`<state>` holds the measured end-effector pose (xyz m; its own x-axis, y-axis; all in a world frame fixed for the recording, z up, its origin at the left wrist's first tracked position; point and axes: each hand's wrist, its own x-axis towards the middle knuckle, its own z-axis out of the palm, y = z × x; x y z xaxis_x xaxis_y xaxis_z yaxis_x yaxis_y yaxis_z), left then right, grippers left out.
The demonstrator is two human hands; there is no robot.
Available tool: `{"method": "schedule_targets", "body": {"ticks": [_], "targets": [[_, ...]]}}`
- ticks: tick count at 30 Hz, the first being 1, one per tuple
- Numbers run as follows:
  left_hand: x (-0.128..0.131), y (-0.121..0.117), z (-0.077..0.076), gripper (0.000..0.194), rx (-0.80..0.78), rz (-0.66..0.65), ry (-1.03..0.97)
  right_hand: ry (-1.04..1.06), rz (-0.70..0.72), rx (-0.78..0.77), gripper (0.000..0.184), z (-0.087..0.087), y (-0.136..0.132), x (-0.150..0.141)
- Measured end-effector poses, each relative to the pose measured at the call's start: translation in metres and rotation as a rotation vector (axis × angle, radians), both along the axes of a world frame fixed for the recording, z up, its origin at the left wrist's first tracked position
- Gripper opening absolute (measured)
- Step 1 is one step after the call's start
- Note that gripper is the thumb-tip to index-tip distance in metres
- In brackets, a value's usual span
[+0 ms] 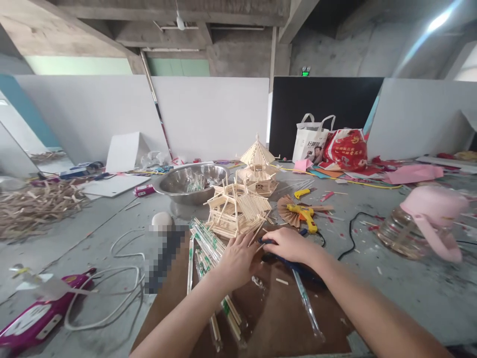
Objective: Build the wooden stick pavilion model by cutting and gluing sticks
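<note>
My left hand (240, 256) is closed at the near edge of a small stick-built pavilion (238, 209), with a thin wooden stick (256, 235) at its fingertips. Close beside it, my right hand (288, 244) curls round a dark blue-handled tool (303, 271), whose working end is hidden between the hands. Under both lies a brown board (276, 323). Wrapped chopsticks (204, 243) lie partly beneath my left forearm, and another clear wrapper (307, 308) sits below my right hand. Behind stands a second pavilion with a pointed roof (258, 156).
A steel basin (167, 186) holds clear wrappers. Right of the models lie a yellow glue gun (305, 216), a yellow cutter (301, 193) and a pink-lidded bottle (406, 228). A purple power strip (40, 318) and white cable (139, 283) are at left. Bags (345, 149) stand behind.
</note>
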<state>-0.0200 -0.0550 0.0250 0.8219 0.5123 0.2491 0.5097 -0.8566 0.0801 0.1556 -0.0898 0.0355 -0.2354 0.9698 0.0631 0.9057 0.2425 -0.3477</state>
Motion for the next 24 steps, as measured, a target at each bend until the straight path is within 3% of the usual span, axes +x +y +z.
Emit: {"method": "schedule_targets", "body": {"ticks": [2,7,17,24], "targets": [[0.002,-0.006,-0.003,0.043,-0.012,0.04,0.039,0.03,-0.078,0.076,0.028,-0.013,-0.007,0.001],[0.009,-0.01,-0.009,0.031,0.002,0.06,0.003,0.021,-0.161,0.214,0.027,-0.034,-0.015,0.0],[0.008,-0.001,-0.039,0.027,-0.037,0.043,-0.138,0.01,-0.138,0.295,0.025,-0.045,-0.015,-0.001],[0.003,0.006,-0.042,0.024,-0.107,0.055,-0.144,0.021,-0.166,0.256,0.024,-0.043,-0.013,0.005]]}}
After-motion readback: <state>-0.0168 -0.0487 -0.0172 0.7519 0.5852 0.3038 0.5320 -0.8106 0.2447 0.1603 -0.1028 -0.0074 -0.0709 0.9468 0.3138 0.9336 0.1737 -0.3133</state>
